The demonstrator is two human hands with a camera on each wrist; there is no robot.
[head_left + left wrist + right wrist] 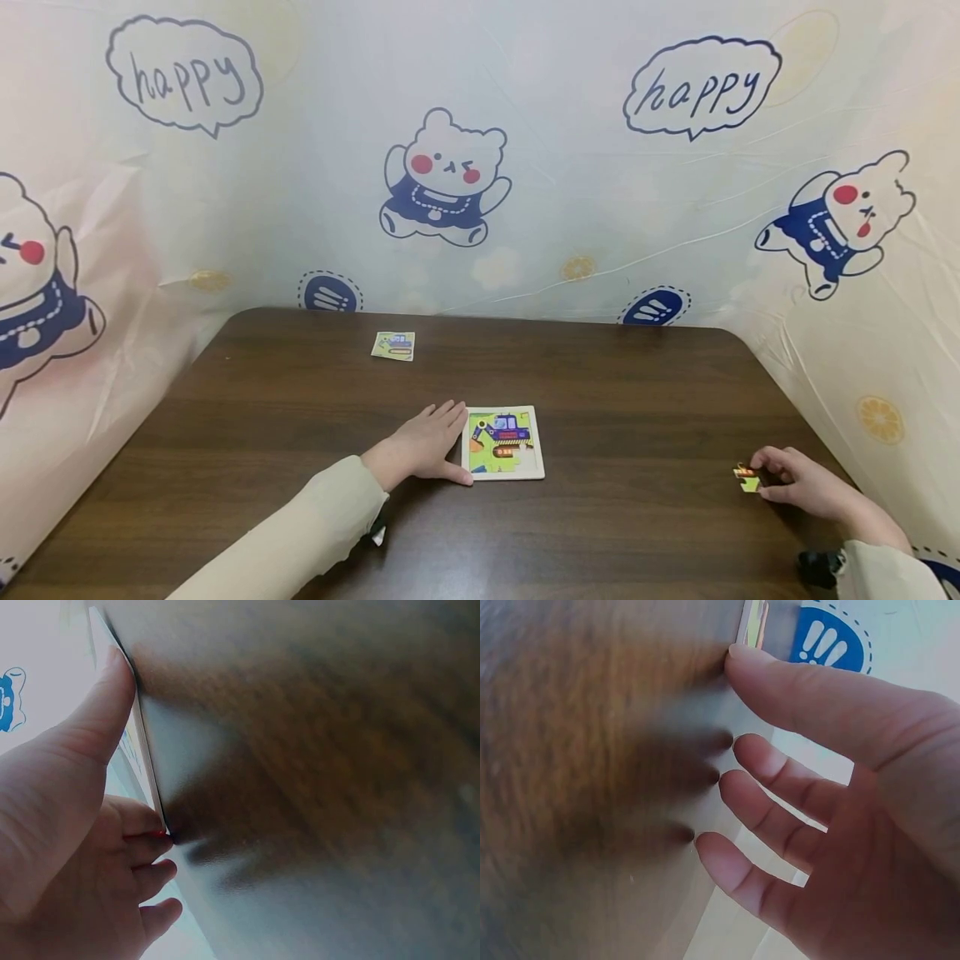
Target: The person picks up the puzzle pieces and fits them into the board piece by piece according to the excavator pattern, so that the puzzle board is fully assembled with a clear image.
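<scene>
A square puzzle board [538, 467] with a white border lies mid-table, its picture a blue excavator on green, with a pale unfilled patch at the lower right. My left hand [423, 442] rests against the board's left edge, fingers fairly straight at the upper corner and thumb at the lower one. Far to the right, my right hand [802, 479] pinches a small green and orange puzzle piece [748, 482] at the table surface. In the right wrist view the thumb [761, 675] meets the piece's edge [754, 622], the index finger is hidden, and the other fingertips hover close to the tabletop.
A small card [393, 345] with a similar excavator picture lies near the back left of the dark wooden table [600, 375]. A printed curtain [570, 192] with bears and speech bubbles hangs along the table's back and sides.
</scene>
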